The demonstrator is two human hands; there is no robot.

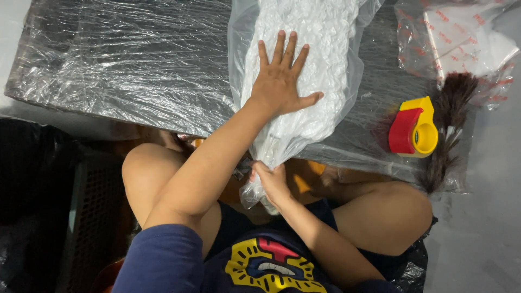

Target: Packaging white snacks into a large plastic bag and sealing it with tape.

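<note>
A clear plastic bag (325, 49) stuffed with white crumpled filling lies on a low table wrapped in plastic film (125, 59). My left hand (280, 78) presses flat on the bag, fingers spread. My right hand (270, 182) grips the bag's gathered neck below the table's near edge, above my lap.
A red and yellow tape dispenser (413, 127) sits on the table to the right, next to a dark feather duster (448, 125). A crumpled clear bag with red print (461, 35) lies at the far right. My bent knees flank the table's near edge.
</note>
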